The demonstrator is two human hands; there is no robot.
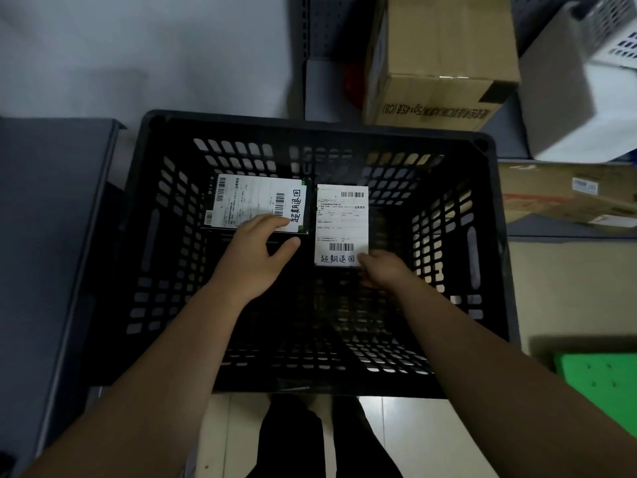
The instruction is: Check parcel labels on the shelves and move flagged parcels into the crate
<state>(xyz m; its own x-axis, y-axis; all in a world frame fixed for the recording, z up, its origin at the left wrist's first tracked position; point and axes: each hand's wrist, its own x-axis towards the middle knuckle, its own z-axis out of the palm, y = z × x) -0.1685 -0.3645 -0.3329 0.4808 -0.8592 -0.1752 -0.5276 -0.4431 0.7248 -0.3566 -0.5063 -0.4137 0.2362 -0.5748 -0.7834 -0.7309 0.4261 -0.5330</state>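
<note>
A black perforated crate [320, 125] fills the middle of the view. Two dark parcels with white labels and handwritten marks lie side by side inside it. The left parcel [248, 201] lies with its label sideways; my left hand [256, 251] reaches into the crate and its fingers rest on the near edge of that parcel, thumb spread apart. The right parcel [341, 219] lies lengthwise toward me; my right hand [382, 272] holds its near right corner with curled fingers.
A brown cardboard box [437, 63] stands behind the crate by a perforated shelf upright [305, 46]. A grey box [565, 98] and a flat carton [565, 198] sit on shelves at right. A green block [599, 381] is lower right, a dark shelf [51, 236] at left.
</note>
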